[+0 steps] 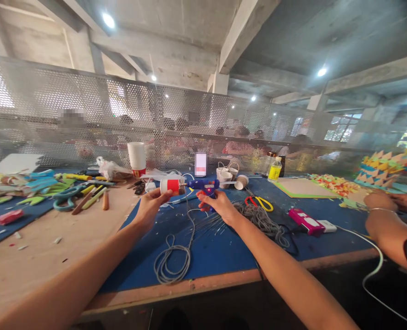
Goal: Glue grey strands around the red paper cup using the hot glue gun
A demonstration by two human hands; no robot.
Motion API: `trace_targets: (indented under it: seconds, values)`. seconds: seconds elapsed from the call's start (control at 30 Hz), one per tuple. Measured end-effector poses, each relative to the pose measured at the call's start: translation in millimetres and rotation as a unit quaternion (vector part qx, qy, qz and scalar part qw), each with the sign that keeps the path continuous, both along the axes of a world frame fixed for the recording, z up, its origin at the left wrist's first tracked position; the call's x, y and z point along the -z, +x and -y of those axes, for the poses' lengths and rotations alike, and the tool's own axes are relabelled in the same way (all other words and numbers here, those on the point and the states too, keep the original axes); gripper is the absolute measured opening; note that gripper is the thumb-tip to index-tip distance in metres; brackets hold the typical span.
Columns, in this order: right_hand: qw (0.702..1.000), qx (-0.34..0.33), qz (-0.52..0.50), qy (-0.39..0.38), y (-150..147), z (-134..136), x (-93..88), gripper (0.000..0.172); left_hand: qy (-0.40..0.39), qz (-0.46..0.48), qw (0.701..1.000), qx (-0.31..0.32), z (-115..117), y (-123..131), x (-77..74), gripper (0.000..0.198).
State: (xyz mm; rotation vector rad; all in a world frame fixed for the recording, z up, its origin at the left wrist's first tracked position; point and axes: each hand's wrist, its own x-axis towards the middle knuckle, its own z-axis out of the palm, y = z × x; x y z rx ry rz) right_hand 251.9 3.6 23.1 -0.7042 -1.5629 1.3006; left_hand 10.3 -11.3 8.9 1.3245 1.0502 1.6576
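Note:
My left hand (pixel 151 206) is closed around a small red-and-white paper cup (pixel 169 186), which lies on its side in the fingers. My right hand (pixel 221 205) grips a blue hot glue gun (pixel 199 184) with a lit red light. Its nozzle points left at the cup's end; whether the two touch I cannot tell. A pale glue stick sticks out of the gun's back. Below the hands, a thin grey cord (pixel 172 265) lies looped on the blue mat (pixel 210 261), and one strand runs up toward the cup.
A cord pile (pixel 263 224) and red-and-yellow scissors (pixel 265 204) lie right, near a magenta box (pixel 305 222). Stacked cups (pixel 136 156) stand at the back left, a yellow bottle (pixel 275 169) at the back right. Blue-handled scissors (pixel 69 196) lie left. Another person's arm (pixel 384 220) rests far right.

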Motion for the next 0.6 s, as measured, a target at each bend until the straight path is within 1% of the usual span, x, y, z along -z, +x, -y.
trace_targets:
  seconds: [0.13, 0.23, 0.3, 0.4, 0.53, 0.6]
  values:
    - [0.99, 0.083, 0.072, 0.084, 0.0, -4.3, 3.4, 0.042, -0.002, -0.01, 1.0, 0.003, 3.5, 1.9, -2.6, 0.039]
    - [0.966, 0.145, 0.142, 0.158, 1.7, -4.5, 3.7, 0.039, -0.007, -0.027, 1.0, 0.002, 7.4, 4.7, -5.5, 0.038]
    - [0.948, 0.173, 0.172, 0.206, 2.7, -3.9, 3.2, 0.036, -0.008, -0.031, 0.999, 0.0, 8.4, 5.5, -6.1, 0.039]
    - [0.928, 0.191, 0.201, 0.247, 3.1, -3.1, 2.7, 0.034, -0.008, -0.036, 0.999, 0.005, 8.1, 5.4, -5.5, 0.044]
    - [0.911, 0.202, 0.243, 0.265, 1.8, -1.8, 2.8, 0.029, 0.007, -0.034, 0.999, 0.018, 7.5, 5.8, -5.6, 0.043]
    - [0.902, 0.212, 0.259, 0.273, 1.3, -1.4, 2.8, 0.027, 0.016, -0.04, 0.999, 0.013, 7.3, 6.5, -5.9, 0.041]
